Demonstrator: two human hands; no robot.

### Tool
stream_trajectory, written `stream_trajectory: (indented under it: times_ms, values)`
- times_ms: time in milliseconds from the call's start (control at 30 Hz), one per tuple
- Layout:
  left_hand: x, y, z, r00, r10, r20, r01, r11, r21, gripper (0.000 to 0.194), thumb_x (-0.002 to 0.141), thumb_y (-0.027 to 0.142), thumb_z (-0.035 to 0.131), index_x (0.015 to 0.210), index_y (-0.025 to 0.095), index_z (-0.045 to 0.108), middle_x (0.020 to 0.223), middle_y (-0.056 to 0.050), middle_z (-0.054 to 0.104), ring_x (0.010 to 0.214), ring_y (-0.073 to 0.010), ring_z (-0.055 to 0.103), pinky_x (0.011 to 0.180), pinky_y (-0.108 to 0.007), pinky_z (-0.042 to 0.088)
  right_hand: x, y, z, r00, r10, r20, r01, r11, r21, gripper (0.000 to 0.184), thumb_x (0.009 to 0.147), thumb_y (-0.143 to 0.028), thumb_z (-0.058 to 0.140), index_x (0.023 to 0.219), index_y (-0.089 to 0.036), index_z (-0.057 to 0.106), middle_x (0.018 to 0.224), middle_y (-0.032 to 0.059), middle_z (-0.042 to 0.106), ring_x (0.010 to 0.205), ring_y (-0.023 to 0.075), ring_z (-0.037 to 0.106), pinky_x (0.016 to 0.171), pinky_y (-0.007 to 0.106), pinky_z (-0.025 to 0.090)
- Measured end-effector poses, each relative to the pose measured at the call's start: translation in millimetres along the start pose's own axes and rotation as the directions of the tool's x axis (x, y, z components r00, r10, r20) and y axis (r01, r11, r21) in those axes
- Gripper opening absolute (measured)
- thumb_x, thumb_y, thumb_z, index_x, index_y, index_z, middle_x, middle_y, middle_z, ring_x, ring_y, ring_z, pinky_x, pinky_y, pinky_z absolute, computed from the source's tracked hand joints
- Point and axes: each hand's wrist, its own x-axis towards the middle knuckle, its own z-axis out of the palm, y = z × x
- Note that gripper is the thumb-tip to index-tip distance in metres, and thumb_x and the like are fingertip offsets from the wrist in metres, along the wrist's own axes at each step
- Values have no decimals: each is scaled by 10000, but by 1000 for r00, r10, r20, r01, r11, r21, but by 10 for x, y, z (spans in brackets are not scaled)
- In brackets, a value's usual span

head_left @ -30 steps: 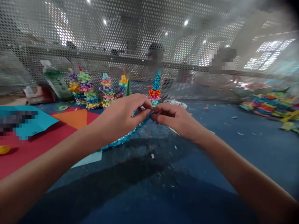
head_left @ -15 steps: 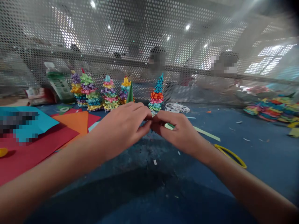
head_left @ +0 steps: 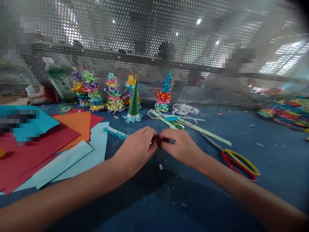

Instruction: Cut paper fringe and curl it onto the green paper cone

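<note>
- Presently, in the head view, I am pinching the fringed strip [head_left: 116, 132] in my left hand [head_left: 136, 148]; its loose blue-and-white end is reaching out to the left, and the rest is hiding behind my knuckles.
- My right hand [head_left: 182, 145] is meeting the left at the fingertips, its thumb and fingers curling in; I cannot tell whether it is gripping the strip too, since the fingers are covering that spot.
- Just beyond my hands, a green cone [head_left: 134, 103] is standing upright on the blue table [head_left: 205, 193], light blue fringe circling its base.
- Beyond my right hand, a pale green strip [head_left: 214, 137] is lying flat, and scissors [head_left: 222, 151] with one red and one yellow handle are resting nearby.
- To my left, red paper [head_left: 48, 145], orange paper [head_left: 78, 127] and light blue paper [head_left: 98, 138] are overlapping.
- Near the mesh screen [head_left: 116, 35], colourful paper trees [head_left: 113, 91] are standing in a row.
</note>
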Motion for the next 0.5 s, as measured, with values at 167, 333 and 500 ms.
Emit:
stream_trajectory:
  times_ms: [167,333,500]
  values:
    - [-32,-122,232,994,-47,96,55,996,-76,121,918,156,459,932,203,570,939,-71,690,867,-223,670,753,-330,520,-77,163,207,998,31,63,-33,999,25,186,766,-173,526,602,-228,460,626,-18,520,631,148,499,610,293,349]
    - [-24,-155,227,992,-71,103,82,991,-106,125,909,172,455,945,207,569,969,-73,695,869,-222,673,759,-334,520,-78,156,239,998,46,48,-49,996,72,180,802,-195,509,628,-231,481,660,-6,541,671,164,530,644,303,377]
    - [-21,-124,197,988,-126,92,139,980,-143,103,920,206,462,919,217,565,913,-53,696,802,-214,661,732,-337,510,-79,161,248,998,50,26,-53,989,135,150,806,-197,513,660,-228,522,683,-7,563,686,162,545,658,297,396]
